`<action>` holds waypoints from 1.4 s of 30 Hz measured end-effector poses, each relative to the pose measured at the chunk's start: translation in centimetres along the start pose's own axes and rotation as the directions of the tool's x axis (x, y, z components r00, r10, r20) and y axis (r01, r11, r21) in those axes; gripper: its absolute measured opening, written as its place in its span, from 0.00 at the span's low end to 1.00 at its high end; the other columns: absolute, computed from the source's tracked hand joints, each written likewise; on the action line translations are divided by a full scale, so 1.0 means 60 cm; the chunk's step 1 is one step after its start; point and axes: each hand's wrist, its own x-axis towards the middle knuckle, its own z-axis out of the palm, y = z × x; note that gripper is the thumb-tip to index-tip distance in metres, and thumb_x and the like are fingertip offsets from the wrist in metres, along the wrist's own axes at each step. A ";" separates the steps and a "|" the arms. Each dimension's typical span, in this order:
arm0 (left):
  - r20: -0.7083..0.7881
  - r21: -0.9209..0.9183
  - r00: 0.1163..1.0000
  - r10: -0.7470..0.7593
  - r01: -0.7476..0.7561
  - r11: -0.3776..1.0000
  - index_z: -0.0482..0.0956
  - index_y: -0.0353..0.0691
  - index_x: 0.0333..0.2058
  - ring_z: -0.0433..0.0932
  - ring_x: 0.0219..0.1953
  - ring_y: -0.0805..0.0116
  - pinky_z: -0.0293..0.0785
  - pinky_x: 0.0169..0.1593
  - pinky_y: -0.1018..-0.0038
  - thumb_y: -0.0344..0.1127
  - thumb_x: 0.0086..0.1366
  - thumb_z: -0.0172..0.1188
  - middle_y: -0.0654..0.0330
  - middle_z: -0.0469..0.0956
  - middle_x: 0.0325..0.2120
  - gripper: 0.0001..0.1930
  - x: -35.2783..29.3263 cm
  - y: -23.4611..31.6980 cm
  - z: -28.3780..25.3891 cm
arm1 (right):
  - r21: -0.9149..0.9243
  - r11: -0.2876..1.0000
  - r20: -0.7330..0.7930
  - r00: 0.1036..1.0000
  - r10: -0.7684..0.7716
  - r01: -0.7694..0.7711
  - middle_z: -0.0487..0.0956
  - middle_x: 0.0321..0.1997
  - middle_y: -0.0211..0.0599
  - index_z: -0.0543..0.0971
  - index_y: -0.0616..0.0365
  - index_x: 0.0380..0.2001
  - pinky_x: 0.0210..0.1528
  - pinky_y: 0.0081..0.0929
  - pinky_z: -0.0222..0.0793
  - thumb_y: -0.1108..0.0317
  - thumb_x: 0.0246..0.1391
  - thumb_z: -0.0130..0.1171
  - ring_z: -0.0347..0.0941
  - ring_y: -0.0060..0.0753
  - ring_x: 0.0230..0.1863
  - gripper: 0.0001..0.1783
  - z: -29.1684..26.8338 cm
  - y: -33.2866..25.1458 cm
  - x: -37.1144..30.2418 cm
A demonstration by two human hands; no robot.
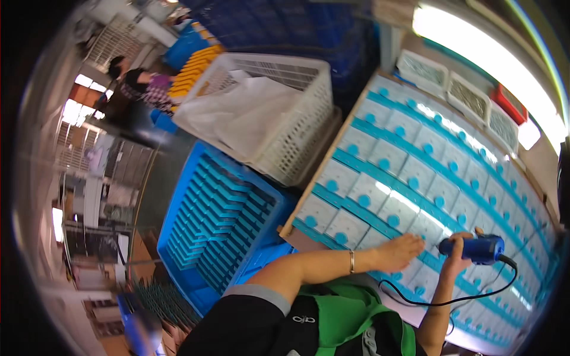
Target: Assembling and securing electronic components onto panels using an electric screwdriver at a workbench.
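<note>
My right hand (456,255) is closed around a blue corded power tool (484,248), held just above a large work board. My left hand (401,252), with a bracelet at its wrist, is low over the same board, to the left of the tool. Its fingers are bunched and bent down; whatever is under the fingertips is hidden. The board carries rows of pale square panels (348,228), each with a round teal piece (393,221), set between teal strips (380,177). A black cord (427,304) loops from the tool toward my body.
A blue crate (172,237) holding stacked ribbed blue parts stands left of the board. Behind it is a white perforated basket (297,139) with white sheets. Small bins (469,95) of parts line the board's far edge. Another person (139,83) is at the far left.
</note>
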 end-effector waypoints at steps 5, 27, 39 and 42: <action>0.037 0.114 0.998 -0.059 0.054 0.992 0.64 0.28 0.56 0.59 0.63 0.52 0.53 0.66 0.57 0.40 0.55 0.61 0.48 0.62 0.59 0.33 0.005 0.016 -0.027 | 0.231 0.972 -0.027 0.999 -0.042 0.048 0.71 0.29 0.34 0.54 0.64 0.60 0.42 0.24 0.67 0.77 0.52 0.54 0.68 0.24 0.31 0.33 -0.002 -0.029 0.020; 0.139 -0.116 0.990 0.020 -0.003 0.993 0.66 0.28 0.53 0.62 0.59 0.45 0.59 0.64 0.54 0.35 0.52 0.64 0.46 0.63 0.54 0.31 0.118 0.084 0.030 | 0.256 0.963 0.021 0.997 0.079 -0.082 0.76 0.28 0.30 0.60 0.65 0.54 0.38 0.22 0.70 0.79 0.45 0.62 0.73 0.20 0.29 0.32 -0.043 -0.026 0.031; 0.094 -0.150 0.995 0.040 -0.026 0.988 0.68 0.27 0.50 0.61 0.60 0.46 0.55 0.66 0.57 0.37 0.53 0.63 0.43 0.63 0.55 0.28 0.112 0.075 0.039 | 0.169 0.985 0.156 0.988 -0.006 -0.021 0.74 0.30 0.37 0.53 0.64 0.59 0.38 0.30 0.72 0.83 0.50 0.52 0.73 0.30 0.30 0.33 -0.035 0.008 0.030; 0.011 -0.161 0.999 0.040 -0.037 0.986 0.67 0.30 0.52 0.64 0.57 0.45 0.63 0.60 0.55 0.32 0.50 0.65 0.46 0.67 0.53 0.30 0.109 0.071 0.042 | 0.112 0.994 0.180 0.983 -0.026 0.005 0.74 0.30 0.37 0.53 0.63 0.58 0.39 0.30 0.73 0.82 0.50 0.53 0.73 0.29 0.30 0.33 -0.032 0.013 0.031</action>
